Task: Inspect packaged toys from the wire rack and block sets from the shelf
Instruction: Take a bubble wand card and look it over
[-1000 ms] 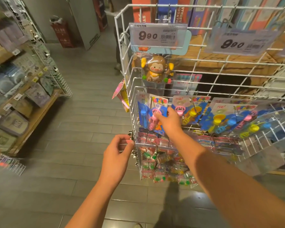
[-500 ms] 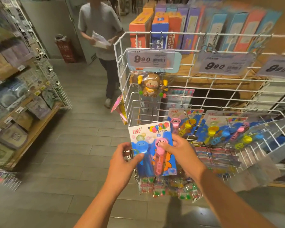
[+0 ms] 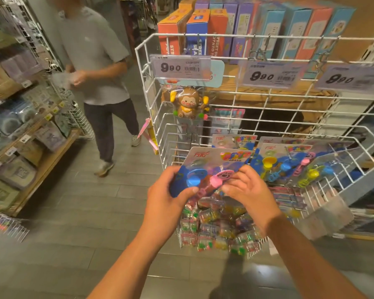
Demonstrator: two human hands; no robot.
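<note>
Both forearms are reaching forward over a grey plank-pattern floor [image 3: 78, 212]. The left hand [image 3: 167, 195] is gripping the left edge of a toy card [image 3: 212, 167], thumb lying across its front at the blue piece, fingers curling behind. The right hand [image 3: 248, 190] is holding the card's right side, fingertips bending onto the clear blister by the pink piece. The card is tilting back, top edge leaning toward the wire rack [image 3: 203, 35], and is being held just in front of the rack's lower basket, free of the hooks.

Below the hands, small packets [image 3: 216, 231] of mixed colours are filling a low rack bin. Just beyond the card, matching cards [image 3: 287, 162] with yellow, blue and pink pieces are hanging in a row on the basket. Higher up, a brown monkey toy [image 3: 189, 104] is hanging in a clear pack under a price tag [image 3: 179, 66] reading 990; two more tags [image 3: 270, 75] with the same figure are hanging to its right.

Behind the rack, a wooden shelf [image 3: 257, 91] is carrying upright block sets [image 3: 216, 31] in orange, blue and purple boxes, standing side by side.

To the left, wooden shelving [image 3: 45, 156] is holding pale packaged goods, blurring toward the edge. A person [image 3: 95, 59] in a grey shirt and dark trousers is standing in the aisle beside the rack's left corner, holding something pale at waist height; what it is cannot be told.
</note>
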